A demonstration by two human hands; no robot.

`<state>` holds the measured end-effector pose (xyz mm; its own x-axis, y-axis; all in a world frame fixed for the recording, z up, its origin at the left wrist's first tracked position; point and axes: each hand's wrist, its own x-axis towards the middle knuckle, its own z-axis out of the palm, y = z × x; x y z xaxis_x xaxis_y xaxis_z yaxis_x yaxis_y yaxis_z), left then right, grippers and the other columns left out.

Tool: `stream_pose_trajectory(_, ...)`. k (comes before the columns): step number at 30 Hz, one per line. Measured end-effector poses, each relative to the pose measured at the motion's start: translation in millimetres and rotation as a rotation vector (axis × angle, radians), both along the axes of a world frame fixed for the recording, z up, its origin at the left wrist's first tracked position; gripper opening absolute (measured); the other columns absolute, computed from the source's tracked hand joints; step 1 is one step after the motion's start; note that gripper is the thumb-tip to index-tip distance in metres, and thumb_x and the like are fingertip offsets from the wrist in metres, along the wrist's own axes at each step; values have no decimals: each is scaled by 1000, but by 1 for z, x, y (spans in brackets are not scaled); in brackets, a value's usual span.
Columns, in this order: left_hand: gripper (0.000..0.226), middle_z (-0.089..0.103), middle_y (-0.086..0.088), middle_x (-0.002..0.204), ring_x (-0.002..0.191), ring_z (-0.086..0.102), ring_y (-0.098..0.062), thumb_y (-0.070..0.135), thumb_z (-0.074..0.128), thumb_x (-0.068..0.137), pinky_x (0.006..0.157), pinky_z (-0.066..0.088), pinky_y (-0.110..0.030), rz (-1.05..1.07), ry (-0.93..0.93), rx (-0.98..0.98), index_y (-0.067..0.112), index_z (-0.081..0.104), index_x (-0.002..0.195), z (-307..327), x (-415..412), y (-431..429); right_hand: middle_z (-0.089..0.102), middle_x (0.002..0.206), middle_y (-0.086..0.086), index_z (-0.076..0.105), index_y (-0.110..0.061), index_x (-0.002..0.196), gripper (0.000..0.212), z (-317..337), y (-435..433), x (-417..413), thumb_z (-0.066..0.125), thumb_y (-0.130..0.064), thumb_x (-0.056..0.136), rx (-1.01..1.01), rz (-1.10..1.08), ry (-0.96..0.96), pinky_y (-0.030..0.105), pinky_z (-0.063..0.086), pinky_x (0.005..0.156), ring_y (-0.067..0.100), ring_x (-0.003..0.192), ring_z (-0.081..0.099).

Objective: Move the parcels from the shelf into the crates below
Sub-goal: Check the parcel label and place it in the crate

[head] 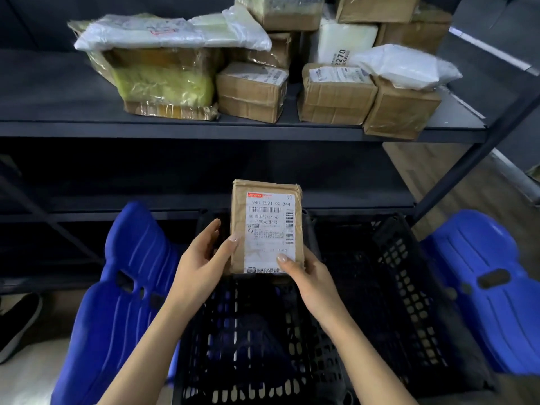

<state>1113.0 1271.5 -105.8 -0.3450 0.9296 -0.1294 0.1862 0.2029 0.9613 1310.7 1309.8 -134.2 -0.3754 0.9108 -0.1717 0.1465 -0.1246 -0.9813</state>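
Observation:
I hold a small brown parcel (pixel 264 211) with a white shipping label, label up, above the black crates. My left hand (pixel 201 255) grips its lower left edge. My right hand (pixel 309 276) grips its lower right corner, thumb on the label. Under the parcel stands a black perforated crate (pixel 263 346), with a second black crate (pixel 409 287) to its right. On the dark shelf (pixel 204 128) above lie several more parcels: a large taped box (pixel 163 83), small brown boxes (pixel 251 92), and white poly bags (pixel 406 67).
Blue plastic stools (pixel 122 287) flank the crates left and right (pixel 485 287). A lower shelf board (pixel 117 206) runs behind the crates. A slanted shelf post (pixel 479 153) stands at the right. A black shoe (pixel 17 323) shows at the left edge.

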Motion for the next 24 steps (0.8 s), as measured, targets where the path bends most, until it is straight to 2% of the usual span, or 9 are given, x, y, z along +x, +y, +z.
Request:
stream_pose_trajectory(3,87,41,7,149,135,38,-8,69,51,72,108,35,-30,-8,162,-22,28,34,147,-23,-8,-6,65,118,-25,56,-40,129,50,-27,-4,0,64,-55,82,-75,-17,-18,19,43,91,-7,112,58)
stream_pose_trajectory(9,89,33,11,152,135,28,1,72,44,73,101,32,-22,-41,422,-74,28,29,149,-78,-23,-18,66,116,-27,52,-45,129,44,-101,-18,-6,64,-49,86,-266,-11,-100,14,45,83,-11,107,59)
stream_pose_trajectory(12,88,31,11,154,141,27,-4,70,43,75,107,37,-31,-71,503,-102,27,28,150,-103,-34,-22,68,108,-29,57,-48,117,38,-143,-20,-14,68,-52,81,-335,-20,-172,12,42,79,-12,100,61)
stream_pose_trajectory(14,88,30,11,155,142,28,-9,69,44,76,107,39,-36,-75,525,-119,26,27,150,-118,-44,-25,70,106,-25,61,-43,114,33,-170,-21,-21,70,-44,82,-371,-29,-213,12,44,80,-8,100,63)
stream_pose_trajectory(17,87,29,10,154,141,29,-11,66,45,77,107,40,-39,-71,586,-140,25,25,151,-138,-55,-30,71,103,-18,62,-32,118,33,-209,-24,-35,69,-37,86,-317,29,-315,2,42,75,-16,93,61)
stream_pose_trajectory(19,84,34,2,153,141,32,-19,57,52,79,106,40,-43,-52,605,-140,17,30,149,-151,-59,-28,68,105,-20,60,-29,126,43,-232,-24,-43,68,-41,86,-240,82,-417,2,42,73,-12,91,61)
stream_pose_trajectory(21,74,42,-10,147,136,38,-30,48,60,87,103,40,-43,-21,618,-89,5,39,143,-165,-60,-26,64,110,-22,53,-29,134,54,-256,-22,-51,66,-48,85,-271,104,-443,6,41,81,-5,100,59)
stream_pose_trajectory(22,74,45,-15,144,134,41,-33,50,59,88,101,40,-42,-14,630,-70,0,42,140,-170,-62,-25,63,114,-21,51,-27,136,57,-267,-21,-53,66,-50,85,-245,133,-459,12,40,89,0,108,58)
stream_pose_trajectory(24,87,47,-14,143,133,41,-31,69,39,86,97,44,-42,-68,757,-76,0,45,139,-176,-68,-25,58,128,-11,53,-21,134,55,-286,-17,-56,61,-50,88,-213,211,-553,22,40,98,10,119,53)
